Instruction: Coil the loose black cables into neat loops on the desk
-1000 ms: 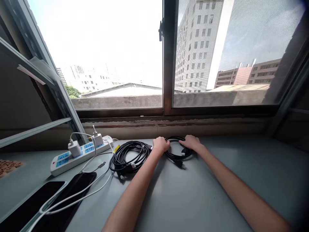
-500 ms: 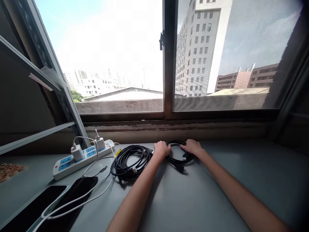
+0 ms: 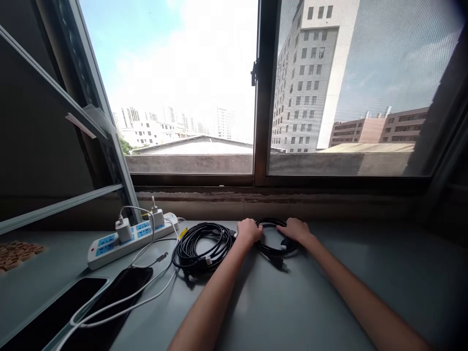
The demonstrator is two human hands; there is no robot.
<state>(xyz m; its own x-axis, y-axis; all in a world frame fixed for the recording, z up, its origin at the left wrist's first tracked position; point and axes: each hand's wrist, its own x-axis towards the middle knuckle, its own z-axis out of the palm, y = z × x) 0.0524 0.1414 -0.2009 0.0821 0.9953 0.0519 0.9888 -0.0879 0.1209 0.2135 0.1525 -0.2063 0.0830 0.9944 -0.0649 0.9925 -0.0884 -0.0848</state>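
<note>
A coiled black cable (image 3: pixel 269 250) with dark plug ends lies on the grey table, in front of the window. My left hand (image 3: pixel 249 231) is closed around the left side of its loop. On the opposite side, my right hand (image 3: pixel 297 229) grips the loop, thumb toward the middle. One plug (image 3: pixel 278 263) sticks out at the near side of the coil. Just left of my left hand rests a larger bundle of coiled black cables (image 3: pixel 186 248), with several connectors showing; my forearm covers part of its right edge.
A white power strip (image 3: pixel 137 248) with two plugged-in adapters stands at the left. Nearer lie two dark phones (image 3: pixel 120 297) with white charging cables across them. Small brown pieces (image 3: pixel 18 253) lie at the far left. A metal rack (image 3: pixel 120 161) rises beside the window.
The camera view has shifted, so the scene sits slightly further right and lower. Both hands stay on the smaller coil, with little visible movement.
</note>
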